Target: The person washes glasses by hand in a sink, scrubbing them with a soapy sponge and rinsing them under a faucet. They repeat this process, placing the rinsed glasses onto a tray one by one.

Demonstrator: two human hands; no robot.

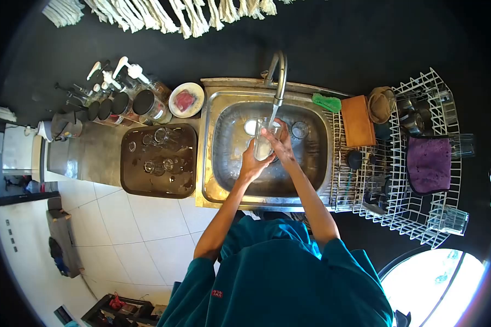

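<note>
Over the steel sink (229,191), under the running tap (280,90), my left hand (252,165) is wrapped round the lower part of a clear glass (263,146). My right hand (281,146) grips the same glass from the right, near its upper part. Water falls from the spout at the glass. Behind my hands, other round glassware (300,129) lies in the basin, along with a white round item (250,127) to the left.
A brown tray (131,182) with glasses lies left of the sink. Jars (147,103) and a plate (186,100) stand behind it. On the right are a green cloth (326,102), an orange cloth (358,121) and a white wire rack (414,218) with a purple cloth (428,163).
</note>
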